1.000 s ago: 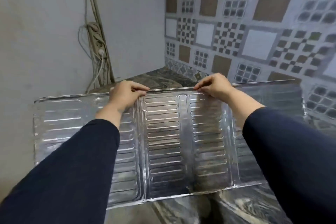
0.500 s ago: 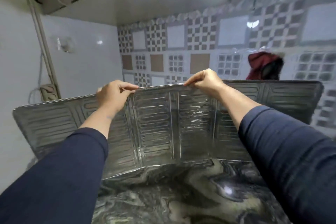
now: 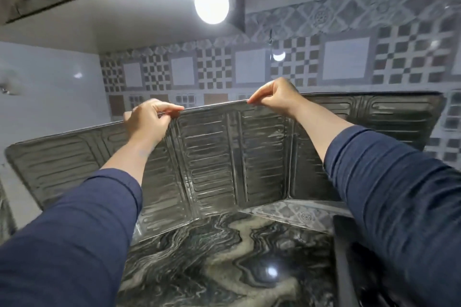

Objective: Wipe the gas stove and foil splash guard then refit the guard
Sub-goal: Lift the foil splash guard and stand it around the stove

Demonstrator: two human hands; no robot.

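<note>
A: What lies nearest, under the wrists?
B: Swirled dark marble countertop (image 3: 212, 264), bare. Beyond it stands the ribbed silver foil splash guard (image 3: 212, 157), its top edge pinched by the left hand (image 3: 147, 119) and the right hand (image 3: 277, 97).
A: How to seat it well?
B: Probably push the base back evenly toward the patterned grey wall tiles (image 3: 214, 70) behind the hands, keeping the folds square.

no readable text, no labels, no brands, no numbers anywhere
</note>
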